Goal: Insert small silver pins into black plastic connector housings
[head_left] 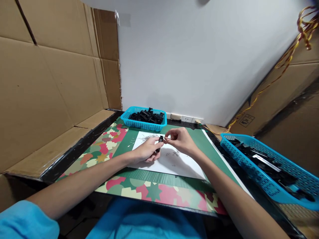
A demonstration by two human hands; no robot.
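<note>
My left hand [147, 150] is wrapped round a small black part [160, 143] above a white sheet [184, 168]. Just right of the part, my right hand [178, 137] has its thumb and forefinger pinched together close to the part's upper end; whatever they pinch is too small to make out. Tiny metallic pieces [176, 153] are scattered on the sheet below the hands, and another pile of them [149, 137] lies behind my left hand.
A blue basket [143, 125] of black parts stands at the back, against the wall. Another blue basket [264, 181] with black parts is at the right edge. Cardboard [50, 83] rises on the left. Twisted yellow and red wires [269, 84] hang at the right.
</note>
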